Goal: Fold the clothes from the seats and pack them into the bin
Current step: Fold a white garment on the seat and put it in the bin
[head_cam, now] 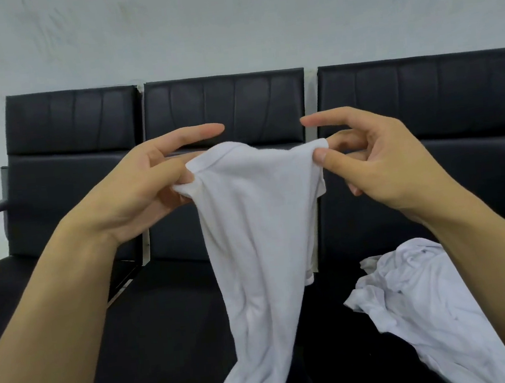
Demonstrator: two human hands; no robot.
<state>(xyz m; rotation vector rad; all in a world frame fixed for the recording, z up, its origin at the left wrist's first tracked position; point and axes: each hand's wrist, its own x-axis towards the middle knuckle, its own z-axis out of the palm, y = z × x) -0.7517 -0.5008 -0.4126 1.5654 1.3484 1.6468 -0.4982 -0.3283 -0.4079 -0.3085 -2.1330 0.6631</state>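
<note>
Hands pinch the white garment above the middle seat, left hand and right hand each gripping a top corner; keep edges level before folding.

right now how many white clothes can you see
2: one white garment hangs from both hands, left hand and right hand; one crumpled white garment lies on the right seat. More may be out of view.

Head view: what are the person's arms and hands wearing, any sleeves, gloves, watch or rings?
Both forearms are bare as far as the frame shows, with no sleeve in view. The left hand and right hand wear no gloves. No watch, bracelet or ring shows on the wrists or fingers visible here.
</note>
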